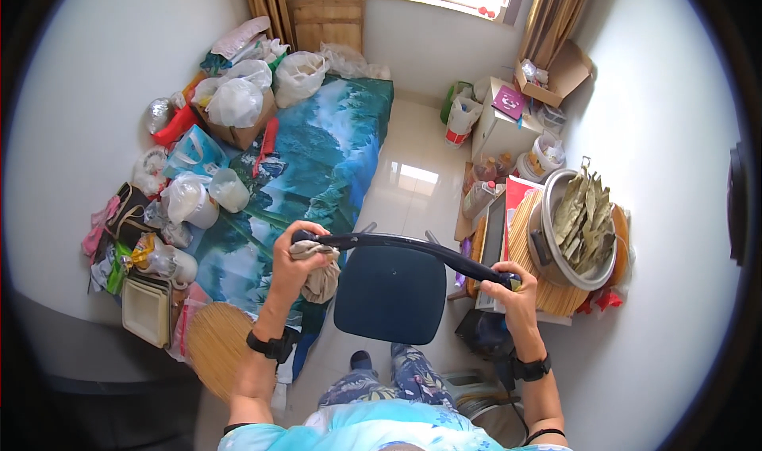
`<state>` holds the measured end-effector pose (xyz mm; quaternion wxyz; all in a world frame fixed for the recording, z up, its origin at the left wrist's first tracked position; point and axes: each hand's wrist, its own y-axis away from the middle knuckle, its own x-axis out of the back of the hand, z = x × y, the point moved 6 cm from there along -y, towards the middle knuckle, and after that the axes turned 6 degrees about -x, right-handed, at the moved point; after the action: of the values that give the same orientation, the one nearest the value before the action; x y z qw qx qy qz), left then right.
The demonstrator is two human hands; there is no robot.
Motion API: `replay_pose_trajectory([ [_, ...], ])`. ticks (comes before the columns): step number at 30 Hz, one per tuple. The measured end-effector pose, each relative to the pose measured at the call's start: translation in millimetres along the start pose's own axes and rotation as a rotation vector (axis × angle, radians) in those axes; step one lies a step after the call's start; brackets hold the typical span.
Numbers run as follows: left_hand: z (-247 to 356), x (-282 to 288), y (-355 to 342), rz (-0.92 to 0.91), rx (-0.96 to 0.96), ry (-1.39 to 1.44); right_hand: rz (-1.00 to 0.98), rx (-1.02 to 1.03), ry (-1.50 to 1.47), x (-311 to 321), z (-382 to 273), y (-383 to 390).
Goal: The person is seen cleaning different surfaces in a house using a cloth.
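Observation:
A dark blue chair (pixel 390 292) stands right in front of me, its curved backrest bar (pixel 413 248) running from left to right. My left hand (pixel 295 262) presses a crumpled beige cloth (pixel 321 275) against the left end of the bar. My right hand (pixel 508 286) grips the bar's right end. Both wrists wear black bands. My patterned trouser legs (pixel 397 375) show below the seat.
A bed with a blue landscape sheet (pixel 317 165) lies on the left, piled with plastic bags (pixel 238 98) and boxes. A metal basin of dried leaves (pixel 575 225) sits on a round woven tray at right. A woven fan (pixel 218 344) lies at lower left. Glossy tiled floor (pixel 413 173) runs ahead.

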<state>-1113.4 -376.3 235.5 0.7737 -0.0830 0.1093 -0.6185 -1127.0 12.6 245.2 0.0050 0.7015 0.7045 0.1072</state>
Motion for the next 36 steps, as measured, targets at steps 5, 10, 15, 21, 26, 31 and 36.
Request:
replay_pose_trajectory([
  [5,11,20,71,-0.021,0.006,0.034,0.035,-0.053,-0.019,-7,10,84],
  [10,36,30,141,-0.01,0.048,0.04,0.021,-0.058,-0.03,-4,20,157],
  [15,64,39,221,0.001,0.045,0.023,-0.03,-0.061,-0.046,9,36,225],
  [21,85,34,320,0.036,0.062,-0.05,0.019,-0.128,-0.002,29,76,321],
  [26,107,33,385,-0.007,0.083,-0.045,0.027,-0.114,-0.019,47,84,396],
  [31,118,47,451,-0.063,0.026,-0.118,0.032,-0.089,-0.018,49,94,475],
  [36,126,62,527,0.01,0.032,-0.15,-0.014,-0.081,-0.013,56,115,529],
])
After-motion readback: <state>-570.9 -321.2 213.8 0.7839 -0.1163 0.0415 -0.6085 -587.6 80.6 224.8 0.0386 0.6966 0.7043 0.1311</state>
